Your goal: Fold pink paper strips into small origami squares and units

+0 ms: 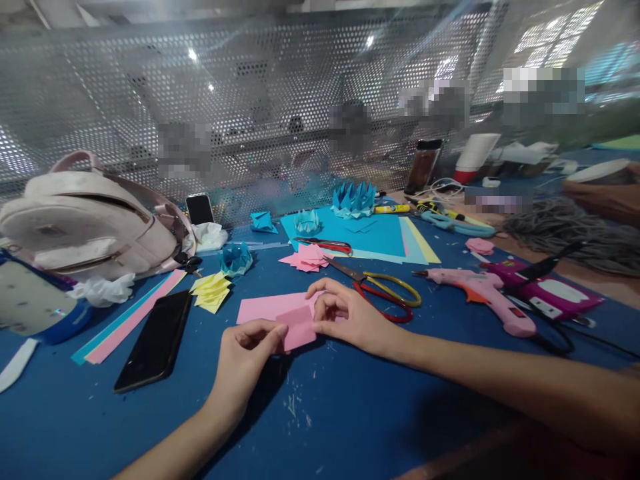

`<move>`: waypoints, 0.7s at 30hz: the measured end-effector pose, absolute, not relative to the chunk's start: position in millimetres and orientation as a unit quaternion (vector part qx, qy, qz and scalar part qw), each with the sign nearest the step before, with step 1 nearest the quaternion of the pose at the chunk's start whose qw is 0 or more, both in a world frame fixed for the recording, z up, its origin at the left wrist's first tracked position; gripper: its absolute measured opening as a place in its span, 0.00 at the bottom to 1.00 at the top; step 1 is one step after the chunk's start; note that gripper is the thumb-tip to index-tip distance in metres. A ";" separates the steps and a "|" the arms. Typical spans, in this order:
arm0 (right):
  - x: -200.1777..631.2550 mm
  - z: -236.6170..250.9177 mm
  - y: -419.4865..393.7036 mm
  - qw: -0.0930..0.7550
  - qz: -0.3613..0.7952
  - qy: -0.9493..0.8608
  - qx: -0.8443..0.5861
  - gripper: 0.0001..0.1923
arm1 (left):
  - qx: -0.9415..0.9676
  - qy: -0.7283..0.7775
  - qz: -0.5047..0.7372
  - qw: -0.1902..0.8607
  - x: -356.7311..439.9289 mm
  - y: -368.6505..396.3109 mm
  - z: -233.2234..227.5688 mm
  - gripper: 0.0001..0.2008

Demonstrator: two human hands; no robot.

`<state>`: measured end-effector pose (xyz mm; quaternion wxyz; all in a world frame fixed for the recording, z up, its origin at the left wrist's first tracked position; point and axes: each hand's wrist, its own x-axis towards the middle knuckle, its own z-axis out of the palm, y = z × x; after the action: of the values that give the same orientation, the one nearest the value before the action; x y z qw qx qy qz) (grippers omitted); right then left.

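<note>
Left hand and right hand are held close together over the blue table, and a small pink paper is held up between them. Its left side is pinched by the left thumb and a finger, with the other fingers curled in. Its right side is held by the right thumb and fingers, which are bent round and kept narrow. Just behind the small paper, a longer pink strip is seen, partly covered by the paper and the right hand. Past the strip, pink folded pieces are heaped near the tips of the scissors, which are laid open with one red and one yellow handle. To the left, yellow folded pieces are piled up, with a black phone and some long paper strips laid nearby. Farther back, a spiky blue paper ring is set on the big blue sheets. Over on the right, a pink glue gun is laid on its side, close to a purple box.
</note>
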<state>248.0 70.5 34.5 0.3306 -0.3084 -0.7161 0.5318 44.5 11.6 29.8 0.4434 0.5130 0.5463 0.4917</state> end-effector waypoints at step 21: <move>248.3 28.6 72.5 0.328 0.547 -0.706 -0.309 0.22 | 0.494 0.539 0.484 0.481 45.5 13.3 26.6 0.16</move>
<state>248.3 72.5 28.6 0.3276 -0.3088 -0.7059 0.5468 45.5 13.3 26.6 0.4807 0.4936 0.5392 0.4843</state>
